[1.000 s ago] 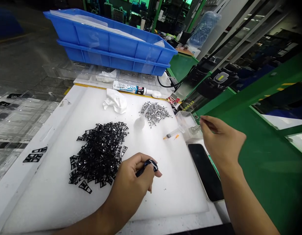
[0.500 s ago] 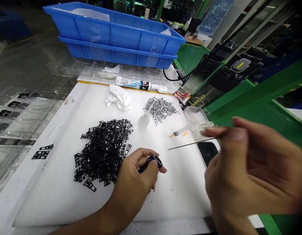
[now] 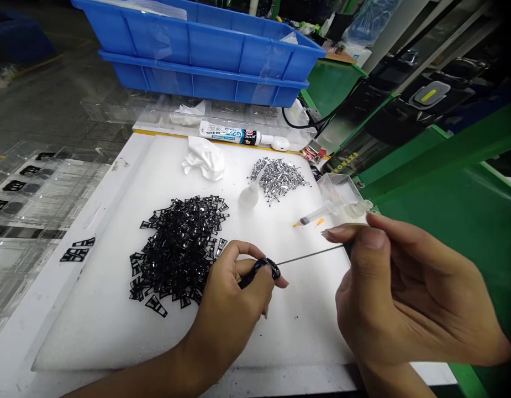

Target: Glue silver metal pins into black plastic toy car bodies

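Over the white board (image 3: 114, 331), my left hand (image 3: 238, 287) is closed around a small glossy black curved part (image 3: 272, 265). Its lower portion is hidden by my fingers. My right hand (image 3: 404, 282) pinches a thin metal rod (image 3: 311, 255) between thumb and fingertips. The rod's far tip meets the black part, or lies right at it; I cannot tell whether it is inside. Left of my left hand lies a heap of small black frame-shaped pieces (image 3: 178, 254). Beyond the hands are a pile of small silvery metal pieces (image 3: 280, 177) and a translucent bulb with a thin spout (image 3: 249, 194).
Stacked blue bins (image 3: 205, 61) stand behind the board. A glue tube (image 3: 228, 133) and crumpled white tissue (image 3: 204, 158) lie toward the back. On the right are a syringe (image 3: 315, 214) and a clear box (image 3: 342, 188). Plastic trays (image 3: 27, 204) sit at left.
My right hand has moved the rod left and its tip has come to the black part. My left hand still holds that part in nearly the same place. The view has shifted slightly.
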A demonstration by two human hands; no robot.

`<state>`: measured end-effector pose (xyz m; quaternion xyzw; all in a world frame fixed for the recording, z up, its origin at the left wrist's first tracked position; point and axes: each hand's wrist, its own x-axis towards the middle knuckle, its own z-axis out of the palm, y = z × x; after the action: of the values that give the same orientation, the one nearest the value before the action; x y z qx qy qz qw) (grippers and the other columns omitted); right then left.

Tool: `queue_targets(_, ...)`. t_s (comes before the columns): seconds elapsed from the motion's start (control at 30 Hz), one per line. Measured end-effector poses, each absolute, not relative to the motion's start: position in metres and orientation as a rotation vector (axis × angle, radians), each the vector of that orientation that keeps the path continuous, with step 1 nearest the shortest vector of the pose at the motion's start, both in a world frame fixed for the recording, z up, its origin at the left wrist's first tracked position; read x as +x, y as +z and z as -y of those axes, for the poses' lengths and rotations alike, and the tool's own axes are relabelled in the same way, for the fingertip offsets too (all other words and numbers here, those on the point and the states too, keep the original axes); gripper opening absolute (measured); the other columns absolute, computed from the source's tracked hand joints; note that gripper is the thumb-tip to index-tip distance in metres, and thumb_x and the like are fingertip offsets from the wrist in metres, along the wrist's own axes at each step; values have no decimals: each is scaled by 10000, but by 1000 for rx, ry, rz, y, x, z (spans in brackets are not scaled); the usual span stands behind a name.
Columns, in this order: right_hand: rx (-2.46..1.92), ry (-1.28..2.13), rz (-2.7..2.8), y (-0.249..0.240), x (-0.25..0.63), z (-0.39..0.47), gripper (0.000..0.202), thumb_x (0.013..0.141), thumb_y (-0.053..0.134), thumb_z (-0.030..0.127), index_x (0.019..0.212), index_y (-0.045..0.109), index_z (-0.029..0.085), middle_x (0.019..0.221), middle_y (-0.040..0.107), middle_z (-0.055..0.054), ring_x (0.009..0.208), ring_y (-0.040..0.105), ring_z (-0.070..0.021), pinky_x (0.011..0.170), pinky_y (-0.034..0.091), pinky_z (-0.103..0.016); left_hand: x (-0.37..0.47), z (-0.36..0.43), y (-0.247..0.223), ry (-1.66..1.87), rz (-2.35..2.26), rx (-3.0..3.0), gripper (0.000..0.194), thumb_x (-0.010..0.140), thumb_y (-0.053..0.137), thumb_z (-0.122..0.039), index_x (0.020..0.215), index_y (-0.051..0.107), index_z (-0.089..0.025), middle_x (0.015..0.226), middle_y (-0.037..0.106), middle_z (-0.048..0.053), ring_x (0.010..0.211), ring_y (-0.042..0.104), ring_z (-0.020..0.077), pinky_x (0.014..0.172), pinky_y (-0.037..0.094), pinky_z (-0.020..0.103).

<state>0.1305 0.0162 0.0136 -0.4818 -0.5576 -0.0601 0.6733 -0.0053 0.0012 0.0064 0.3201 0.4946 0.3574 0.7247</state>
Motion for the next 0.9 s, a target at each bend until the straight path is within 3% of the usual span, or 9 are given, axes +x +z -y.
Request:
queue_targets(0.2, -1134, -55, 1342, 10, 133, -14, 358, 813, 692, 4, 1133, 712, 163, 911, 717, -58, 757, 716, -198, 706, 583, -393, -4, -2, 6, 781, -1097, 698, 145, 906, 613, -280, 951, 488, -220, 812, 746, 3, 532, 441, 60, 452, 331, 177)
queue_targets(0.47, -1144, -83, 1338, 11, 131, -15, 300, 820, 720, 53, 1094, 717, 175, 883, 720, -46, 738, 713, -195, 673, 591, -379, -5, -3, 5, 782, -1101, 725, 160, 903, 617, -294, 961, 486, -223, 809, 755, 10, 520, 445, 63, 438, 325, 178)
queue_targets(0.63, -1236, -43, 1257, 17, 133, -10, 200, 889, 678, 128, 1069, 726, 199, 880, 707, -40, 781, 708, -195, 687, 593, -376, -5, -2, 5, 786, -1094, 721, 155, 902, 618, -293, 949, 489, -223, 803, 756, 8, 524, 448, 65, 433, 325, 174)
queue_targets(0.77, -1227, -66, 1254, 17, 135, -7, 235, 870, 692, 118, 1089, 724, 198, 934, 707, -57, 809, 703, -208, 707, 578, -393, -5, -2, 4, 797, -1094, 696, 154, 899, 619, -288, 945, 486, -224, 792, 751, 8, 524, 445, 65, 430, 316, 170)
queue_targets(0.9, -1278, -11, 1249, 15, 132, -10, 205, 850, 719, 154, 1054, 721, 174, 867, 706, -61, 748, 704, -206, 694, 571, -396, -5, -2, 5, 792, -1094, 690, 153, 897, 619, -273, 938, 480, -224, 792, 751, 9, 525, 446, 64, 438, 321, 170)
